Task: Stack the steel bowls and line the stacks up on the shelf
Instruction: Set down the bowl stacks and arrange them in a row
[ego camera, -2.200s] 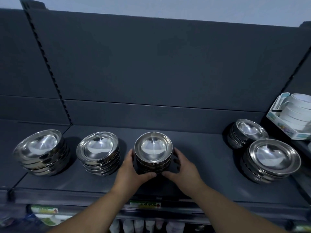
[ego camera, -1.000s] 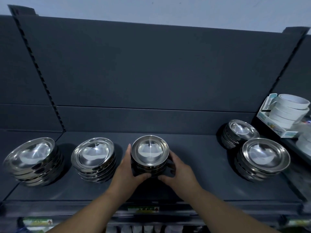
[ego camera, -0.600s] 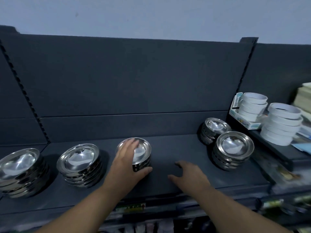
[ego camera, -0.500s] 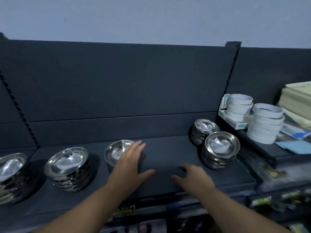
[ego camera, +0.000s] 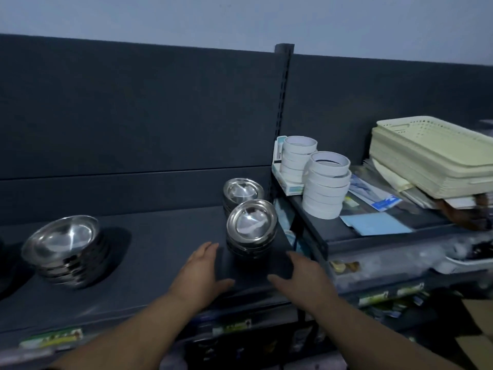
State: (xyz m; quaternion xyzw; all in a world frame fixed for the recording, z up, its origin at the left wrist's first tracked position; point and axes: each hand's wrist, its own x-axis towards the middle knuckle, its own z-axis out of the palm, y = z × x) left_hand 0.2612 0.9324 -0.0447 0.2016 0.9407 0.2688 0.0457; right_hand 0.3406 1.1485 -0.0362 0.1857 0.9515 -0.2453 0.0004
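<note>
Head view: looking down on a dark shelf (ego camera: 165,236), with two bare forearms reaching in from below.
Left hand (ego camera: 198,271): palm down, low over the shelf, with the fingers straight and the thumb stuck out sideways. The grip is slack and spread with nothing in it. The fingertips (ego camera: 209,248) lie just left of the near stack, with a narrow gap between.
Right hand (ego camera: 301,276): palm down too, fingers stretched forward, thumb pointing towards the left hand. The grip is spread and holds nothing. It is blurred, so I cannot tell if it touches the shelf.
Near stack (ego camera: 252,228): steel bowls nested upright at the shelf's right end, just beyond the two hands and between them.
Back stack (ego camera: 242,190): more nested bowls directly behind the near stack, close against it.
Left stack (ego camera: 66,244): nested bowls leaning slightly, well apart from the others, towards the shelf's left.
Tape rolls (ego camera: 326,188): two white piles on the higher neighbouring shelf (ego camera: 320,236) to the right. The rear pile sits in a small carton (ego camera: 286,184).
Cream baskets (ego camera: 426,156): stacked farther right, on top of loose papers.
Blue sheet (ego camera: 373,225): lying flat just right of the tape rolls.
</note>
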